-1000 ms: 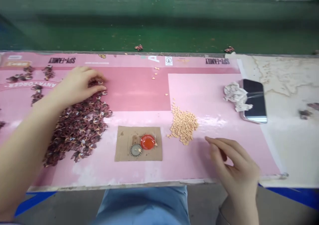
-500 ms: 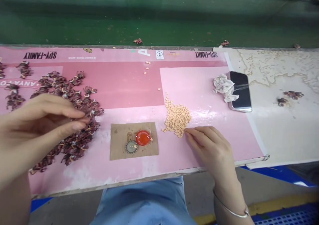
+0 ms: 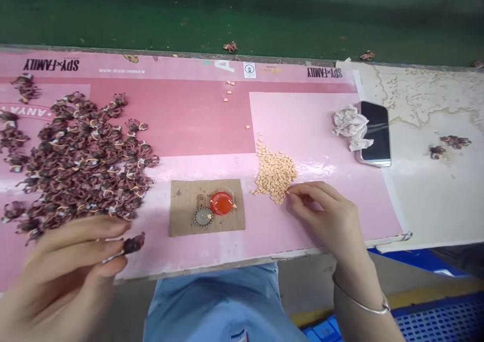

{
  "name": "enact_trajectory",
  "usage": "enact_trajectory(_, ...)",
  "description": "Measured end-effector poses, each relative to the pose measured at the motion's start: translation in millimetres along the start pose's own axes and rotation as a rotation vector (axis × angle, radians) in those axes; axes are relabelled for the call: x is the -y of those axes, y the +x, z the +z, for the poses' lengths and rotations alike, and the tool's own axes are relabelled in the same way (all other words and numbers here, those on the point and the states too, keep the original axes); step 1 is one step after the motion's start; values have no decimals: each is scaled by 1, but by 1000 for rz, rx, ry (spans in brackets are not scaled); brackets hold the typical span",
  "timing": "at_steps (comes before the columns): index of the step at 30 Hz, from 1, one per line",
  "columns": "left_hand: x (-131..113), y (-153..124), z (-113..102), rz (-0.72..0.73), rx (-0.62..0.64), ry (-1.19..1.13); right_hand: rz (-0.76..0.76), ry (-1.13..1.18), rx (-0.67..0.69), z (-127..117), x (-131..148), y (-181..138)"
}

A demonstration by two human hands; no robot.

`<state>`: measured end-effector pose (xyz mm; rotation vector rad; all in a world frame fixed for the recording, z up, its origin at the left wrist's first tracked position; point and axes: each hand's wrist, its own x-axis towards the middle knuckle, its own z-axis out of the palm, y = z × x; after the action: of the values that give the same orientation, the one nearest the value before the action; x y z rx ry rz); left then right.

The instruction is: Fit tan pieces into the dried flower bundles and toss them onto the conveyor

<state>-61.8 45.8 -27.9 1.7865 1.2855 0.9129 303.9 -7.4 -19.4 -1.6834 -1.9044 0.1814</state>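
My left hand (image 3: 75, 271) pinches a small dark reddish-brown figure (image 3: 133, 243) between thumb and fingers, in front of a big heap of similar figures (image 3: 91, 160) with pale bands and white bits. My right hand (image 3: 327, 216) has thumb and forefinger pressed together at the lower right edge of a pile of tiny peach-coloured pieces (image 3: 276, 175). Whatever is between those fingertips is too small to make out. Between the hands lies a piece of brown cardboard (image 3: 181, 195). It carries a red round dish (image 3: 222, 203) and a grey bottle cap (image 3: 203, 216) with a toothed rim.
A phone (image 3: 378, 135) lies at the right with crumpled white tissue (image 3: 351, 124) partly over it. Behind the pink table covering (image 3: 196, 125) runs a green surface (image 3: 151, 24) with a figure (image 3: 230, 46) near its edge. Two dark clumps (image 3: 456, 141) rest on the pale sheet at right.
My left hand has drawn back from the heap towards the table's front edge, and the figure in it now shows. My right hand stays at the pile's edge. The view has shifted slightly.
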Motion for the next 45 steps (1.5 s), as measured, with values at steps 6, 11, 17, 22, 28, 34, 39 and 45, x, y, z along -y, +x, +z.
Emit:
enact_trajectory(6,-74,-1,67,-3,42,-94,29,677,26,14,71,5)
enact_trajectory(11,-79,-11,65,114,55,-154,18,740,28,29,101,8)
enact_trajectory(17,-78,-8,69,118,8,-60,-34,568,-44,33,104,5)
enact_trajectory(22,-75,-8,69,88,8,-93,-113,420,-77,35,110,6)
enact_trajectory(28,-68,-17,65,56,16,-195,-137,314,-150,38,97,11)
enact_trajectory(34,-57,-27,58,-10,-18,-295,-99,211,-209,49,84,11)
enact_trajectory(39,-56,-28,58,-45,-47,-345,-120,169,-207,53,82,10)
enact_trajectory(45,-57,-25,57,-29,-97,-327,-155,131,-213,55,80,9)
